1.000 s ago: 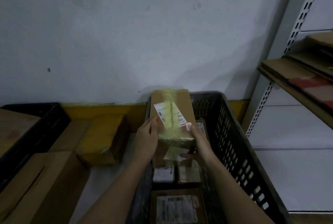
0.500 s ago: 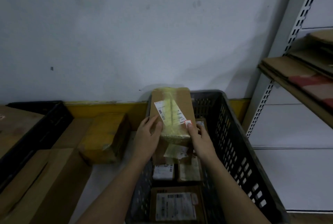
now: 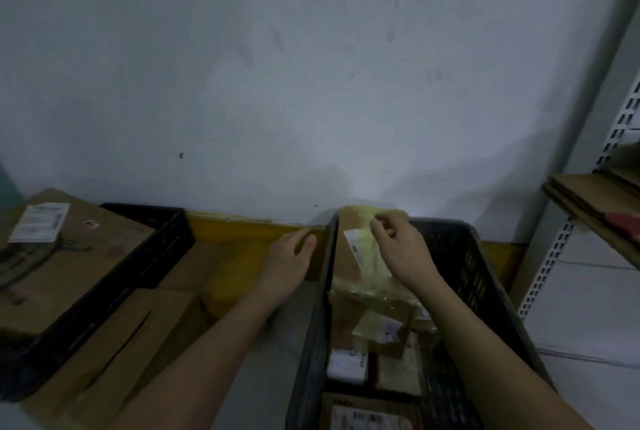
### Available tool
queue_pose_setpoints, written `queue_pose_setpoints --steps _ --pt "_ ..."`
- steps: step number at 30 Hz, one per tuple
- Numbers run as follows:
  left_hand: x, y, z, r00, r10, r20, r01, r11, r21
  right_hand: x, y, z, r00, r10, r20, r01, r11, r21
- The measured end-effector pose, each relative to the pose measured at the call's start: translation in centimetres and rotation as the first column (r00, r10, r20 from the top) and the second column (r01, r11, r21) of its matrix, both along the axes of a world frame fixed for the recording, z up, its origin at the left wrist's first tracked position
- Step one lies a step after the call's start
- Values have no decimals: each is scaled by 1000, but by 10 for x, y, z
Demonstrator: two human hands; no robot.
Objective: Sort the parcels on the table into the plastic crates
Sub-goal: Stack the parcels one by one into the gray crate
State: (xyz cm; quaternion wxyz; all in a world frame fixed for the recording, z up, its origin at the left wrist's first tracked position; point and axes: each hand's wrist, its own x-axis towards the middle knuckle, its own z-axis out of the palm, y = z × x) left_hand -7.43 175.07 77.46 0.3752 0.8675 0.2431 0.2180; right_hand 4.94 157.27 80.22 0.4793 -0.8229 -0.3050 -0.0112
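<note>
A cardboard parcel with yellow tape and a white label [image 3: 358, 258] leans upright inside the dark plastic crate [image 3: 485, 277] at the right, against its far left corner. My right hand [image 3: 401, 249] rests over the parcel's top with fingers loosely curled; whether it still grips is unclear. My left hand [image 3: 292, 258] is off the parcel, open, hovering left of the crate over a yellow-taped box [image 3: 235, 277] on the table. Several smaller labelled parcels [image 3: 370, 415] lie lower in the crate.
A second black crate [image 3: 152, 246] at the left holds a large labelled carton [image 3: 65, 256]. Flat brown boxes [image 3: 114, 346] lie in front of it. A metal shelf with folded cardboard [image 3: 595, 201] stands at the right. A grey wall is close behind.
The parcel has been set down leaning in the right crate. My left hand let go and moved left over the table. My head turned left, showing the left crate's carton.
</note>
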Motion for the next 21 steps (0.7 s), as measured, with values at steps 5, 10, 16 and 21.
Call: queue_pose_setpoints --steps 5,10,16,21 --pt "-53 62 5 986 142 -82 -132 985 115 -31 68 7 980 189 59 -185 980 -77" --pt "-117 123 -13 949 256 -185 -246 967 72 -66 138 -5 947 320 -19 -318 929 -189" --pt "-185 185 -47 894 328 -305 -341 940 10 -116 222 -43 915 379 -135 -402 878 -260" --pt "-238 221 -87 894 324 -308 -350 936 -32 -159 272 -85 841 401 -364 -516 798 -312"
